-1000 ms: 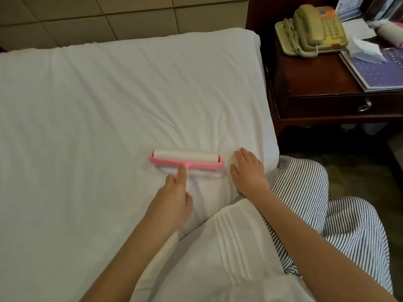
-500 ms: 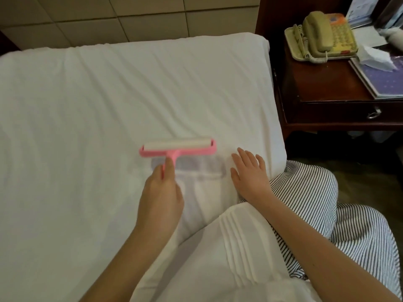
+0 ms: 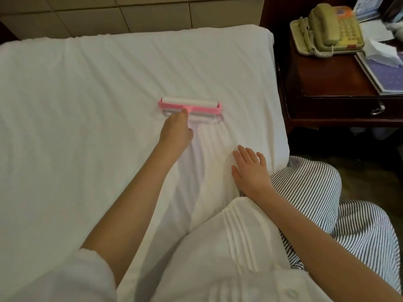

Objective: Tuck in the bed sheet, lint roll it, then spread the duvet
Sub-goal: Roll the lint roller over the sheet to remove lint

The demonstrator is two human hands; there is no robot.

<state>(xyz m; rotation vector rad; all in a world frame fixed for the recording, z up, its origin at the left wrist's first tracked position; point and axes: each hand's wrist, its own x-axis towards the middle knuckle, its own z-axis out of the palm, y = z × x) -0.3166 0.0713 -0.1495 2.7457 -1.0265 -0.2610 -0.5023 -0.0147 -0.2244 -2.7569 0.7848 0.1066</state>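
Note:
A white bed sheet [image 3: 87,105] covers the mattress, lightly wrinkled. A pink lint roller [image 3: 189,105] with a white roll lies flat on the sheet near the bed's right half. My left hand [image 3: 175,129] grips its pink handle from below, forefinger stretched along the stem. My right hand [image 3: 250,168] rests flat on the sheet near the bed's right edge, fingers spread, holding nothing. No duvet can be picked out in this view.
A dark wooden nightstand [image 3: 327,83] stands right of the bed with a beige telephone [image 3: 327,27], a tissue [image 3: 379,53] and a purple booklet [image 3: 388,77]. A padded headboard [image 3: 130,12] runs behind the bed. My striped skirt [image 3: 316,192] presses against the bed's edge.
My left hand has pushed the lint roller farther up the sheet toward the headboard. My right hand has stayed flat in about the same place.

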